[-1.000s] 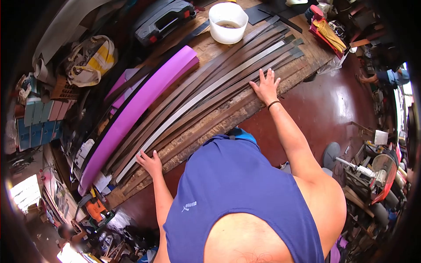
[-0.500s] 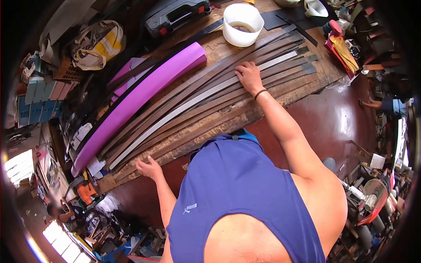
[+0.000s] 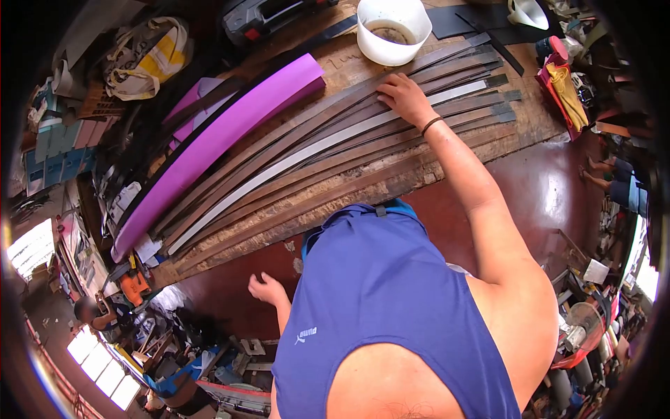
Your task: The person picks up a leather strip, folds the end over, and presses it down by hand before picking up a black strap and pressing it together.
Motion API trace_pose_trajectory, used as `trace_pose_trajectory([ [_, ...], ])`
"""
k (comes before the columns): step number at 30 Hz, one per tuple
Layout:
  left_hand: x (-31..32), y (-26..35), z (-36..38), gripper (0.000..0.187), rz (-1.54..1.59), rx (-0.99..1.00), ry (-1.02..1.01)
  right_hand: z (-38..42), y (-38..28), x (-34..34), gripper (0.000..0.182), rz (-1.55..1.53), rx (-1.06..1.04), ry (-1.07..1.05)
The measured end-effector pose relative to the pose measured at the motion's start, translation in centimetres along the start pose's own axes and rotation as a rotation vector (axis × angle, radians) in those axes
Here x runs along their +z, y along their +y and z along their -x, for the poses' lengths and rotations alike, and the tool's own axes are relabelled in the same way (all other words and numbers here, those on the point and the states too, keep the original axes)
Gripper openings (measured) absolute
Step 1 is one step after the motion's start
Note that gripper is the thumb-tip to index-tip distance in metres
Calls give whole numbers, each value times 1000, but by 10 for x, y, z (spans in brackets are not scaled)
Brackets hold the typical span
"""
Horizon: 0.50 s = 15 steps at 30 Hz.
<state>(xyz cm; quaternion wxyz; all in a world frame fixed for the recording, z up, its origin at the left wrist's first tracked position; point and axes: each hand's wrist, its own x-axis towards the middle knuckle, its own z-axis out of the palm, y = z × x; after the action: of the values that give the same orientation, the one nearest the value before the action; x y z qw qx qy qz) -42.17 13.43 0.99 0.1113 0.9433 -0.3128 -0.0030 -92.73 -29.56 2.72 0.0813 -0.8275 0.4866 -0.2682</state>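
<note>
My right hand (image 3: 408, 100) lies over the long dark brown strips (image 3: 307, 126) fanned out on the wooden workbench (image 3: 363, 183). Its bent fingers are apart, with the fingertips touching the far strips; the thumb is hidden. Just nearer to me runs a light grey-white strip (image 3: 279, 170), among the brown ones. My left hand (image 3: 267, 288) hangs in the air off the bench's near edge, fingers loosely bent and apart, holding nothing. Beyond the strips lies a curved purple sheet (image 3: 223, 150).
A white tub (image 3: 394, 31) with dark residue stands behind the strips. At the back are a black case (image 3: 269, 19) and a yellow-and-white bag (image 3: 150, 61). A red container (image 3: 555, 49) stands at the right end. People are visible at both sides.
My left hand has drawn back from the strips' left end, off the bench edge. My right hand has shifted slightly away from me, across the strips. The view has moved a little.
</note>
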Motion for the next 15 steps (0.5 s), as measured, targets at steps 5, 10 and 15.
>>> trace_pose_trajectory([
  [5,-8,207,-46,27,354,628,36,-11,12,-13,15,65,-213,-173],
  [10,4,396,-42,21,499,1216,-227,-15,16,-12,11,190,-361,-226],
  [15,57,486,-24,17,396,1389,-327,-13,16,-13,10,200,-329,-202],
])
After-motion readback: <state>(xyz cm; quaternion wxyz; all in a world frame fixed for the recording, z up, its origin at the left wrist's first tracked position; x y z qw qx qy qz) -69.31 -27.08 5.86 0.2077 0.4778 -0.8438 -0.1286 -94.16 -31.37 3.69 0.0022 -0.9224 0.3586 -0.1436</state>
